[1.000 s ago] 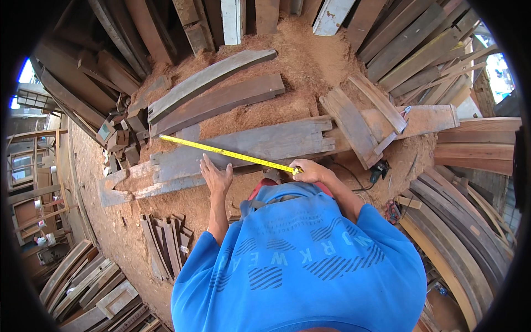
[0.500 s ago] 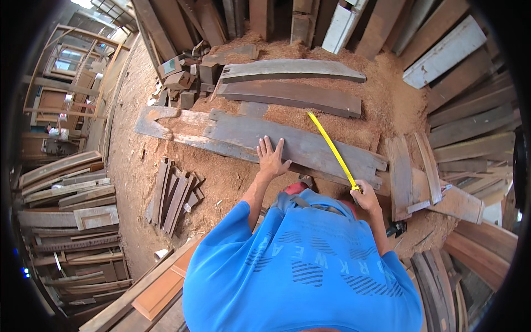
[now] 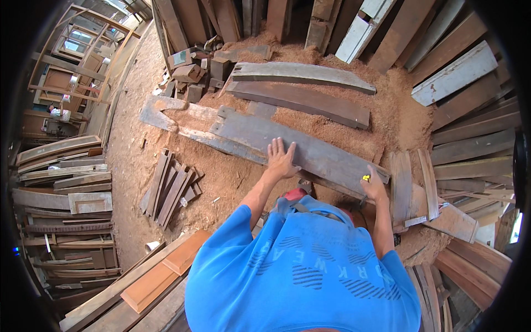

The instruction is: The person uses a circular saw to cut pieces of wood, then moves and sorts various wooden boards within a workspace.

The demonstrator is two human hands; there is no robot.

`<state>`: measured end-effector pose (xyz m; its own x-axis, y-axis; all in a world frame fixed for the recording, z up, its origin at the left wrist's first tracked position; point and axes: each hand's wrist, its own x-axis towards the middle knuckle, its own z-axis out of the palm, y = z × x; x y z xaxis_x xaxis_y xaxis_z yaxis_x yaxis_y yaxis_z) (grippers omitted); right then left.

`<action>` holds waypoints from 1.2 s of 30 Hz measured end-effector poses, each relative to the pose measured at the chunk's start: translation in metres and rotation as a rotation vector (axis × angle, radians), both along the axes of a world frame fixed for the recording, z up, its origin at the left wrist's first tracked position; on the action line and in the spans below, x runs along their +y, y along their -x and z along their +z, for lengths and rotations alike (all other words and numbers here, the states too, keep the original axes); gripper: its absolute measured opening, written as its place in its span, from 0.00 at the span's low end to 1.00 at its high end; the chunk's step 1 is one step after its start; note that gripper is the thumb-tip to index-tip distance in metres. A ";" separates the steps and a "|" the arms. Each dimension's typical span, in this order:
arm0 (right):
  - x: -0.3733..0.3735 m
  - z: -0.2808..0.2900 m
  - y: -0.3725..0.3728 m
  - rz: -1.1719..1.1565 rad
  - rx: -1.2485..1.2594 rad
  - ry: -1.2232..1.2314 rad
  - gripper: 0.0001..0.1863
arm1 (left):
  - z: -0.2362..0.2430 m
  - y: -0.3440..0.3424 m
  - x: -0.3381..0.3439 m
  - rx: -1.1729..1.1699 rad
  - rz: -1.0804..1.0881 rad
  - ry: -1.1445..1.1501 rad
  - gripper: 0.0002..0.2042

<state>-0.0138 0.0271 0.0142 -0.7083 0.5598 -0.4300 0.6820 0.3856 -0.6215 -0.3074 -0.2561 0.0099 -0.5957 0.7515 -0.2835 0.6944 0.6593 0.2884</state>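
Centre frame, a long grey weathered plank [image 3: 310, 152] lies flat on the sawdust floor [image 3: 232, 177], running from the upper left down toward the right, its near end by the person's right side. It looks thick, stiff and heavy, rough-sawn rather than slick, so I'd judge it wants a hold at both long edges or under one end, not a pinch in the middle; splinters along those worn edges are a likely nuisance. The left hand [image 3: 282, 159] is pressed flat on the plank's top face, fingers [image 3: 275, 147] spread wide and gripping nothing. The right hand [image 3: 374, 187] sits at the plank's lower right end, curled around a small yellow tape measure [image 3: 365, 178], though how tightly it is clasped is hard to tell at this size. Just beyond the plank, toward the top, two more long boards [image 3: 298, 88] rest on the sawdust, roughly parallel to it. Upper left of those, a heap of short wood offcuts [image 3: 193, 69]. Lower left of the plank, a loose fan of narrow slats [image 3: 168, 188]. Far left, stacked panels and frames [image 3: 61, 188]; along the right rim, leaning boards [image 3: 470, 144] ring the scene.
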 end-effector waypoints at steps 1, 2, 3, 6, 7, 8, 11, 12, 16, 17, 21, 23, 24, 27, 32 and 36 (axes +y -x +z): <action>0.001 0.008 0.008 0.007 -0.035 0.010 0.41 | 0.006 0.002 0.008 -0.002 -0.051 0.000 0.54; 0.002 0.013 0.013 0.004 -0.074 0.018 0.40 | 0.011 0.004 0.021 0.000 -0.133 -0.027 0.55; 0.001 0.013 0.016 0.043 -0.053 0.025 0.39 | 0.016 0.007 0.036 0.001 -0.219 -0.054 0.56; -0.005 0.000 -0.002 0.146 -0.017 -0.004 0.35 | 0.017 0.003 0.081 0.010 -0.402 -0.027 0.58; -0.011 -0.006 -0.009 0.204 -0.007 -0.032 0.33 | 0.011 0.004 0.089 -0.002 -0.437 0.001 0.59; -0.018 -0.005 -0.016 0.135 -0.037 0.142 0.32 | 0.005 0.007 0.097 -0.010 -0.472 0.031 0.59; -0.052 0.009 -0.032 -0.208 -0.171 0.580 0.27 | -0.003 0.020 0.125 -0.060 -0.492 0.220 0.56; -0.059 0.005 -0.039 -0.231 -0.208 0.588 0.27 | 0.000 0.026 0.134 -0.069 -0.503 0.259 0.54; -0.090 -0.074 -0.087 -0.542 0.074 0.675 0.22 | -0.027 0.053 0.166 -0.222 -0.636 0.307 0.48; -0.094 -0.079 -0.091 -0.618 0.153 0.690 0.21 | -0.028 0.054 0.172 -0.210 -0.679 0.330 0.48; -0.093 -0.047 -0.072 -1.106 0.169 0.810 0.20 | -0.042 0.052 0.178 -0.178 -0.728 0.429 0.44; -0.080 -0.050 -0.063 -1.183 0.205 0.874 0.20 | -0.057 0.063 0.166 -0.181 -0.751 0.277 0.44; -0.073 -0.051 -0.058 -1.215 0.221 0.908 0.20 | -0.065 0.069 0.158 -0.182 -0.755 0.201 0.44; -0.064 -0.066 -0.062 -1.247 0.140 0.891 0.21 | -0.050 0.056 0.165 -0.218 -0.720 0.202 0.45; -0.062 -0.075 -0.059 -1.260 0.076 0.855 0.23 | -0.028 0.048 0.164 -0.201 -0.651 0.290 0.46; -0.059 -0.069 -0.065 -1.204 0.057 0.863 0.24 | -0.028 0.050 0.165 -0.237 -0.646 0.317 0.48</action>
<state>0.0514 -0.0315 -0.0545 -0.0416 0.4007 -0.9153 0.2837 -0.8736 -0.3954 -0.3569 -0.0914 -0.0184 0.0393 0.7915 -0.6100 0.9140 0.2182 0.3420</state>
